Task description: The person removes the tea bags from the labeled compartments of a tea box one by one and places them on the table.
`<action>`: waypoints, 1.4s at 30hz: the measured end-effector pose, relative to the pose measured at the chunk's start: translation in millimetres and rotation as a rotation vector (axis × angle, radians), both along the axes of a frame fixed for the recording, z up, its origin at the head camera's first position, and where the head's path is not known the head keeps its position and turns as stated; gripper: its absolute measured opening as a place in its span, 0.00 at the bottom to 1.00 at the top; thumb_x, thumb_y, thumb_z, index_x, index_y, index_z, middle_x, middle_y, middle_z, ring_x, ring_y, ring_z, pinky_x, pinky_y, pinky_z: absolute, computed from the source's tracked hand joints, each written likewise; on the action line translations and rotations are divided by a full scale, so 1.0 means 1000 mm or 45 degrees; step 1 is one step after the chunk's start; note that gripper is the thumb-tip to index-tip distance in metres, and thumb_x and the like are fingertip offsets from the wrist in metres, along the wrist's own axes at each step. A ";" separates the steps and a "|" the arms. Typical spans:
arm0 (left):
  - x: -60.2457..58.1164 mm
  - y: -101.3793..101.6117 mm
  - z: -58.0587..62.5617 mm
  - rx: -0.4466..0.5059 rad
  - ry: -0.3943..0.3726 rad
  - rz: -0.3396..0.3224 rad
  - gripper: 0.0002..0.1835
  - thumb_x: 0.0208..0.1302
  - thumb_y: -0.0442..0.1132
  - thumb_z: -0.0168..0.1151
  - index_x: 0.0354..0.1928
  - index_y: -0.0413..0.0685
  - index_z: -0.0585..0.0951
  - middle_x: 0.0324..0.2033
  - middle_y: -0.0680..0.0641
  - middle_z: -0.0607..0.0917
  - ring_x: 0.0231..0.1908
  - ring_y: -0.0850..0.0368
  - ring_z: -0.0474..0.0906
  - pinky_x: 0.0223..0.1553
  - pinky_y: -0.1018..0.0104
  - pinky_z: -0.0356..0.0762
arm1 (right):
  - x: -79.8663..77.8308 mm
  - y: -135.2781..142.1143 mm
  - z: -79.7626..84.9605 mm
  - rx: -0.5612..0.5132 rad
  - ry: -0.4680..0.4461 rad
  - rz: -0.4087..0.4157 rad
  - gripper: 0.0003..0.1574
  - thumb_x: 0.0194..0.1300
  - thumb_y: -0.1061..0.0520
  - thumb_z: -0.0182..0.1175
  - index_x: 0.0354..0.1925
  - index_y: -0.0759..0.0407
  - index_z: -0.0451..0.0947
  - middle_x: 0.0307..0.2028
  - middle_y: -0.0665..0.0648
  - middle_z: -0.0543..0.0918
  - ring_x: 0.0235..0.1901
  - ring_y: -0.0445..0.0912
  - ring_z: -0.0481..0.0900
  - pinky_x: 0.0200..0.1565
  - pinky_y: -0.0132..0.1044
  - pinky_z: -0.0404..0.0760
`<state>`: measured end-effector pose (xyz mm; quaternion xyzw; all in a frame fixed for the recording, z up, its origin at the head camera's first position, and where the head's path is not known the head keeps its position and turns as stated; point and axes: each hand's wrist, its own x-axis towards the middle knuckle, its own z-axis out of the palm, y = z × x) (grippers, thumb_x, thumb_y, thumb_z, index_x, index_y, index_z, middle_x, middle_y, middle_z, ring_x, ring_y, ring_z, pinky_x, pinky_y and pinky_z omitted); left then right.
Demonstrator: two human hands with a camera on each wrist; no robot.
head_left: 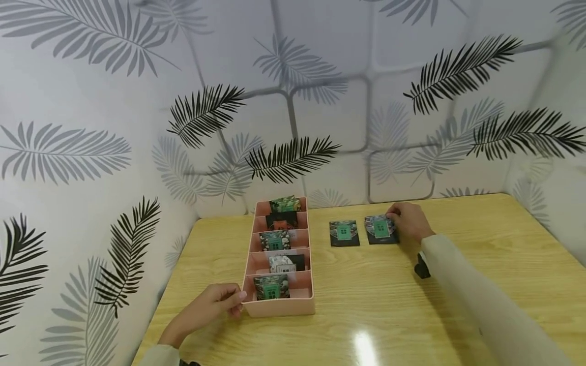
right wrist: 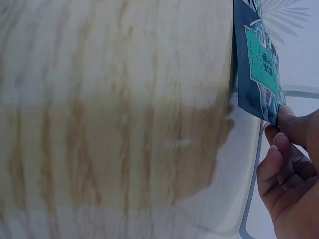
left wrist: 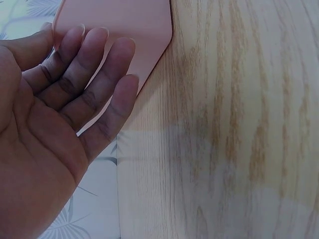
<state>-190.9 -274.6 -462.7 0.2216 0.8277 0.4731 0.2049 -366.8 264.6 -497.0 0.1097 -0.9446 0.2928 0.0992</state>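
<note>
The right hand [head_left: 409, 219] pinches a green-labelled sachet [head_left: 381, 230] by one corner. The left hand [head_left: 217, 301], fingers curved, grips a pink compartment box [head_left: 281, 308] at one corner.

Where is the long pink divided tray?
In the head view, the tray stands slightly left of centre on the yellow wooden table, the person's left hand at its near left corner, two dark square packets to its right.
</note>
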 end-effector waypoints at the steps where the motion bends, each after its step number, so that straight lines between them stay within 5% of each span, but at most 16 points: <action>1: 0.000 0.000 -0.001 0.003 -0.001 0.001 0.20 0.82 0.47 0.52 0.38 0.37 0.81 0.34 0.36 0.86 0.36 0.40 0.85 0.42 0.53 0.85 | 0.000 0.000 0.000 0.004 -0.004 0.000 0.10 0.75 0.61 0.61 0.40 0.66 0.86 0.37 0.63 0.88 0.36 0.56 0.83 0.43 0.55 0.79; 16: 0.003 0.002 -0.004 -0.004 0.003 0.006 0.21 0.82 0.48 0.52 0.38 0.36 0.81 0.33 0.37 0.86 0.34 0.49 0.85 0.41 0.54 0.85 | 0.002 0.004 -0.002 0.058 -0.054 -0.001 0.11 0.75 0.60 0.61 0.41 0.68 0.86 0.37 0.64 0.87 0.35 0.57 0.83 0.42 0.55 0.79; 33: 0.003 0.002 -0.002 0.004 0.004 0.006 0.21 0.82 0.48 0.52 0.38 0.35 0.81 0.34 0.36 0.86 0.35 0.46 0.86 0.43 0.54 0.85 | 0.008 0.005 0.003 0.002 -0.103 0.026 0.18 0.80 0.58 0.52 0.51 0.71 0.81 0.44 0.69 0.85 0.41 0.61 0.84 0.44 0.57 0.81; 42: 0.001 0.000 0.001 0.007 0.021 -0.003 0.21 0.82 0.47 0.52 0.38 0.36 0.81 0.33 0.37 0.86 0.35 0.43 0.86 0.42 0.53 0.85 | 0.019 -0.008 0.011 -0.039 -0.061 0.126 0.18 0.81 0.56 0.54 0.54 0.69 0.81 0.46 0.67 0.85 0.42 0.58 0.83 0.43 0.55 0.81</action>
